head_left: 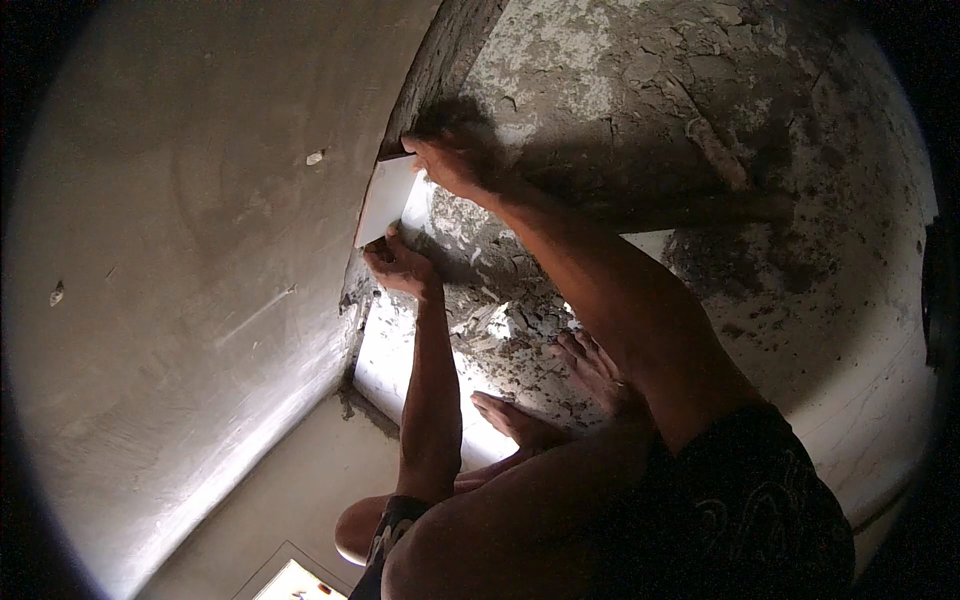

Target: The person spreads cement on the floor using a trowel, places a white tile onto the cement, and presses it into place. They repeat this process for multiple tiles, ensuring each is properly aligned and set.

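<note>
A narrow white tile strip (385,203) stands on edge along the foot of the grey wall, where the wall meets the mortar-strewn floor. My left hand (403,268) grips its nearer end, thumb on the face and fingers curled at the lower corner. At the far end, my right hand (455,165) pinches the upper corner between thumb and fingers. Shadow partly hides the right fingertips. Behind the tile, the gap at the wall is too dark to make out.
Lumpy mortar (620,80) covers the far floor, with a stick-like tool (712,145) lying on it. My bare feet (510,420) rest on the debris-scattered floor. The plastered grey wall (200,200) rises on the left. A bright white panel (295,582) shows at the lower edge.
</note>
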`<state>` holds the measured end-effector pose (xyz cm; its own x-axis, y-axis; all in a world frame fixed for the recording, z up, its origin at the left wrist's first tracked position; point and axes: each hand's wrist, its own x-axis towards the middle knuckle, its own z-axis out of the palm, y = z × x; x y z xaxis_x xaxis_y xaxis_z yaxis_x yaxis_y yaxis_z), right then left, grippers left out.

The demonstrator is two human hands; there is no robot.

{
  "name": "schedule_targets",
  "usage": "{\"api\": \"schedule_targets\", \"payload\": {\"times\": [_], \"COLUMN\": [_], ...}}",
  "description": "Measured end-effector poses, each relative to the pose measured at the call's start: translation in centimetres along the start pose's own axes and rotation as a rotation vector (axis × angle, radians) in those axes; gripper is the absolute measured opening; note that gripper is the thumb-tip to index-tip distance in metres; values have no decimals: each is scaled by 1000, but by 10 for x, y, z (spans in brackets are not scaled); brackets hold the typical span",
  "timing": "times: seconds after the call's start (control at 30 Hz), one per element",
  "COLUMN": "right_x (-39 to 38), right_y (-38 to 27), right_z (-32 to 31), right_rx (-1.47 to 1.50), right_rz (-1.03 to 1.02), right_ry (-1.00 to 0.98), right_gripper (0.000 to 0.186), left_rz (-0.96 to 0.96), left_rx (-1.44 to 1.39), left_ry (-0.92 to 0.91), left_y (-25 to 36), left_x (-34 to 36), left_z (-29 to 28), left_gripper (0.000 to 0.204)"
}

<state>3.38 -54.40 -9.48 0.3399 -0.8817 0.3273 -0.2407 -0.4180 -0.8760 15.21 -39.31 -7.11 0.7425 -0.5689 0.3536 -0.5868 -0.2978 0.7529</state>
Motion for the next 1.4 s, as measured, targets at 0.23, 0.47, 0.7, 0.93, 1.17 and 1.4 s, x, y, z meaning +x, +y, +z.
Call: {"api": "schedule_targets", "payload": {"times": [0.23,0.47,0.7,0.93,1.17,1.4], "right_x": [1,4,7,3,4,3], "right_y": [5,14,-2,3,-1,-1], "right_z": [1,7,-9,3,-9,-1], "right_rx": [55,89,159,113,37,93], "right_rz": [-23,57,110,30,50,76], "right_ry": [-53,-119,-198,-76,-121,-73], "right_gripper": [19,20,17,12,7,13], "left_rz": [-21,-38,-60,-85,-61,-136], "left_rx": [37,-65,-71,-146,-78,1], "left_ry": [5,-3,90,121,113,148], "left_y": [-24,-18,1,-13,-10,-1], "left_x": [5,6,3,4,2,1], "left_z": [-2,0,0,0,2,0], "left_gripper": [13,18,17,13,16,19]}}
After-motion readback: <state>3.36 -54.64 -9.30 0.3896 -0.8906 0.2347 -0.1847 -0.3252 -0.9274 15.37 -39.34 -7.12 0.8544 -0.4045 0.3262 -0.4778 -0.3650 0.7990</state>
